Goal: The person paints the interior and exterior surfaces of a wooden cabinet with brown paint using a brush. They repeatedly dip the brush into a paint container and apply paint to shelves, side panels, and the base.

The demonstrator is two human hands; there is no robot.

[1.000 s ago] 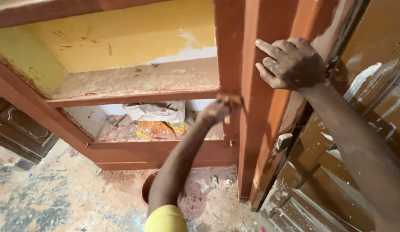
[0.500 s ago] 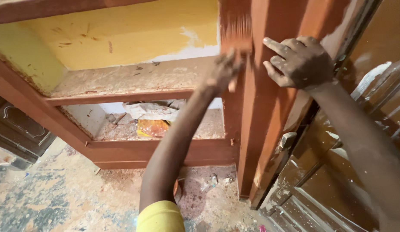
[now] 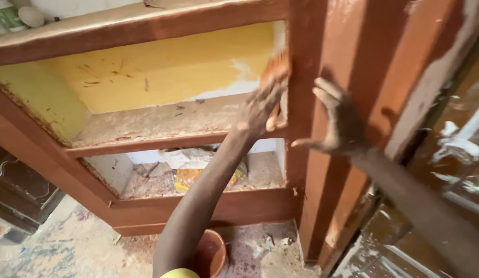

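My left hand (image 3: 260, 110) reaches up from the bottom of the view and presses a reddish-brown piece of sandpaper (image 3: 276, 69) against the brown wooden upright (image 3: 300, 154) of a shelf frame, near the upper compartment. My right hand (image 3: 340, 123) lies flat with fingers spread on the wide brown board (image 3: 363, 51) just right of that upright, holding nothing. The upper compartment has a yellow back wall (image 3: 157, 72) and a dusty, scraped shelf board (image 3: 162, 123).
The lower compartment holds crumpled paper and an orange packet (image 3: 190, 170). A terracotta-coloured bowl (image 3: 213, 253) stands on the paint-spattered floor (image 3: 54, 252) beside my left arm. A glossy brown door panel (image 3: 445, 170) is at right, dark carved furniture (image 3: 18, 190) at left.
My left hand has slid up the upright with the sandpaper, from the lower rail to the upper compartment. My right hand has shifted lower on the board and spread its fingers.
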